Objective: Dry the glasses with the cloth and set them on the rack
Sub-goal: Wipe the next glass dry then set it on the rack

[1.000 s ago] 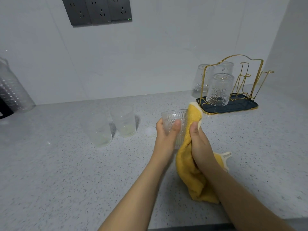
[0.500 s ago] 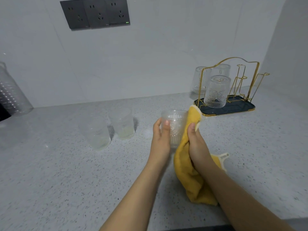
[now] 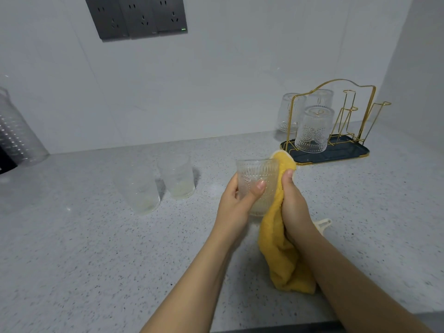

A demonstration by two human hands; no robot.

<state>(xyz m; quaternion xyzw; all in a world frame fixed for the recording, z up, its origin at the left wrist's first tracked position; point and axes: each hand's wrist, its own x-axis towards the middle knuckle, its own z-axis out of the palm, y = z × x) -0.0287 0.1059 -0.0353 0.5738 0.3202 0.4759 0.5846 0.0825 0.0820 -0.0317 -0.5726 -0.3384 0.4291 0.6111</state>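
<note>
Yellow cloth hangs from the right hand, whose fingers are curled around it and press its top fold against the right side of the patterned glass. The left hand grips that glass upright above the counter, thumb across the near face and the other fingers wrapped behind. Compared with a second ago, the left thumb has slid across the front of the glass and the cloth's top edge sits nearer the rim, so the glass seems to be turning in the grip while the cloth wipes its outer wall. I judge this to be mid-drying; the inside may not be done yet.

Beyond the right fingertips and to their right stands the gold wire rack on its dark tray, with one glass upside down at the front and two more behind. Left of the left hand's fingers, two frosted-looking tumblers wait upright, close together.

Speckled grey stone covers the counter, pale wall panels rise behind, a dark socket strip sits high up, and a clear ribbed container stands at the far left.
</note>
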